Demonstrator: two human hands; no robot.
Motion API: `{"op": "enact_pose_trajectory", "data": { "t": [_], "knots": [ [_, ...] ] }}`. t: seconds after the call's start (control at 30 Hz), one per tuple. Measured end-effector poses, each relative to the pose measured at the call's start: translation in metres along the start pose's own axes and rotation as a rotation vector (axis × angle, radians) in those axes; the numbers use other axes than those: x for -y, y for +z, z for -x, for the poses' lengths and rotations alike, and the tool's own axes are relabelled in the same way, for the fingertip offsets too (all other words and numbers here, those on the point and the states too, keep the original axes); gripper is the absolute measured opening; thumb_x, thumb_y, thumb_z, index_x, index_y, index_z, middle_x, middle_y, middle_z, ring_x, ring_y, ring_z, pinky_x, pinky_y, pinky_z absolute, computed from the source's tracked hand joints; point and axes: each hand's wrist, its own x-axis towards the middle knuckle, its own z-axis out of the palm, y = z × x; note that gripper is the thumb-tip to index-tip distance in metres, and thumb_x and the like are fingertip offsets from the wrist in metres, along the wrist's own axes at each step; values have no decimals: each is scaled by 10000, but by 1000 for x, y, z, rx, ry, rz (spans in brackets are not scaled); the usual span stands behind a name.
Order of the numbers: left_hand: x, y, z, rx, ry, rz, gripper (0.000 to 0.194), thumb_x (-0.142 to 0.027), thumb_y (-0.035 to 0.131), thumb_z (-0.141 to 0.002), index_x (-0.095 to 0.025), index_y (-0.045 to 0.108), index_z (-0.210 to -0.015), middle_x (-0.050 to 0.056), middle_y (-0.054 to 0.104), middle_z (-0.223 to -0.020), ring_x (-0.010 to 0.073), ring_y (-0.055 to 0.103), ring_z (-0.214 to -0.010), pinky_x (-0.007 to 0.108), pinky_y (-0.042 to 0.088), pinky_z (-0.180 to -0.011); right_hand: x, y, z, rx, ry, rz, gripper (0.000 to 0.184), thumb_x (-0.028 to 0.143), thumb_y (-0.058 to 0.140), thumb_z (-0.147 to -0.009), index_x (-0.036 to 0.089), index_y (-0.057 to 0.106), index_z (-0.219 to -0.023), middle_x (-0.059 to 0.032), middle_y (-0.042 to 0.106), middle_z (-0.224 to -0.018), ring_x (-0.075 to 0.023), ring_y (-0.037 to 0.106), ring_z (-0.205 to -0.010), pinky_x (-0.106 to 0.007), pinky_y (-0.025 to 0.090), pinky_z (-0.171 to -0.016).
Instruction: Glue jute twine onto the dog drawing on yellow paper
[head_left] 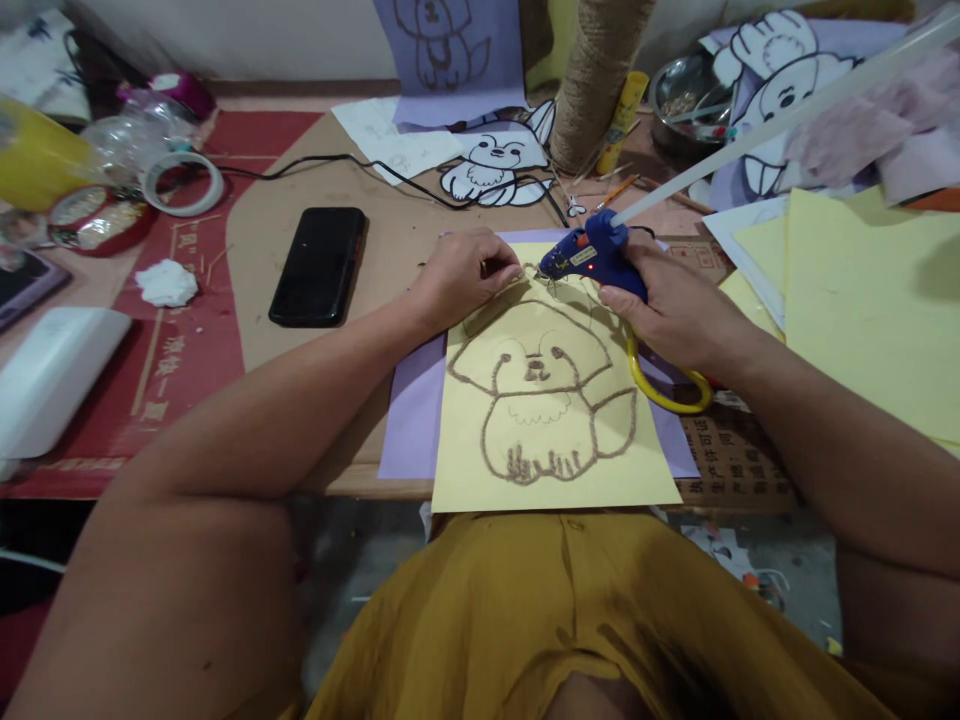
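Note:
My right hand [675, 305] is wrapped round a blue hot glue gun [592, 255]. A long whitish glue stick [750, 130] juts from its back, and a small red light glows on its side. The nozzle points left at the top of a yellow sheet [465, 470]. Beside the nozzle, my left hand [472, 270] pinches a thin brown cord, mostly hidden by the fingers. On the sheet, brown cord [484, 430] outlines a seated fox-like animal; pencil lines show at the head and chest. A purple sheet [409, 430] lies underneath. Yellow-handled scissors [679, 400] rest below my right hand.
A black phone [319, 265] lies left of my left hand. A black cable [315, 160] crosses behind. At the back stand a twine-wrapped column [600, 80], a metal bowl [686, 100] and paper animal cut-outs [495, 165]. Tape rolls [184, 185] are left; yellow sheets [877, 300] right.

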Motion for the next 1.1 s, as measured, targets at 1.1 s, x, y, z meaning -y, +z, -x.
{"op": "enact_pose_trajectory", "data": {
  "t": [1.1],
  "knots": [
    [-2, -1, -1, 5, -29, 14, 130, -309, 732, -965, -252, 848, -953, 75, 780, -878, 226, 699, -854, 362, 522, -802, 4, -2, 6, -6, -27, 31, 421, 535, 543, -1050, 260, 572, -1367, -161, 760, -1161, -406, 721, -1045, -584, 606, -903]
  ]
}}
